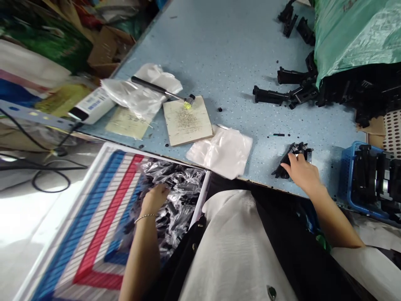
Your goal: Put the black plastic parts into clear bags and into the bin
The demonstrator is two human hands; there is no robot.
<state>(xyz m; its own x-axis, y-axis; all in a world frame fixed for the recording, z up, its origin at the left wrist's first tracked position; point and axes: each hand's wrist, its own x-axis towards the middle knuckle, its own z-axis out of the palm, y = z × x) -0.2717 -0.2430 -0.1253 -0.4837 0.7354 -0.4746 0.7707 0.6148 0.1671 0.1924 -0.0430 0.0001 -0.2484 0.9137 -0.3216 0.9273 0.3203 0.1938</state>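
My left hand [154, 200], with a bracelet at its wrist, is over a pile of black parts in clear plastic bags [178, 205] inside a striped crate. Its fingers are curled in against the bags, and what they pinch is hidden. On the near edge of the blue table, my right hand [301, 170] is closed around black plastic parts [283, 165] with some shiny metal on them. Between my hands lies a stack of clear plastic bags [224, 152].
A blue basket [347, 175] of black parts stands at the right. More black parts spill from a green sack [357, 37]. A black-handled hammer [153, 87] rests across plastic bags and a worn square board [188, 123]. The striped crate [78, 234] sits below the table edge.
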